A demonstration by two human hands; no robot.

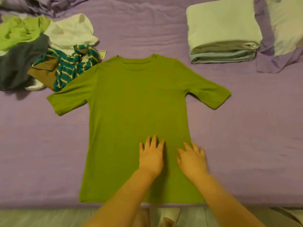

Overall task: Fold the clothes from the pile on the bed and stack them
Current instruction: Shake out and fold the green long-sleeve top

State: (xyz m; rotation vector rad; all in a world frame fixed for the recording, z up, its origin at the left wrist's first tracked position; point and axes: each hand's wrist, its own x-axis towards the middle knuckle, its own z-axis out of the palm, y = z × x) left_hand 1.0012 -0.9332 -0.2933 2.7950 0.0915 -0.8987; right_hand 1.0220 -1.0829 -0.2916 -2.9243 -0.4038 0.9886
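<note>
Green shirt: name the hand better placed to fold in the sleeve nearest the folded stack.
Right. The right hand lies flat on the shirt beside that side's edge, below that sleeve; the left hand rests nearer the middle.

Counted one green tee (137,102) spread flat before me. My two hands on it: left (151,155), right (192,158). Pile (41,51) held at least five unfolded pieces: lime (18,32), white (72,31), dark grey (19,63), striped teal (73,68), brown (44,71). One folded stack (223,33); layers about three, exact number unclear. One pillow (285,23).
</note>
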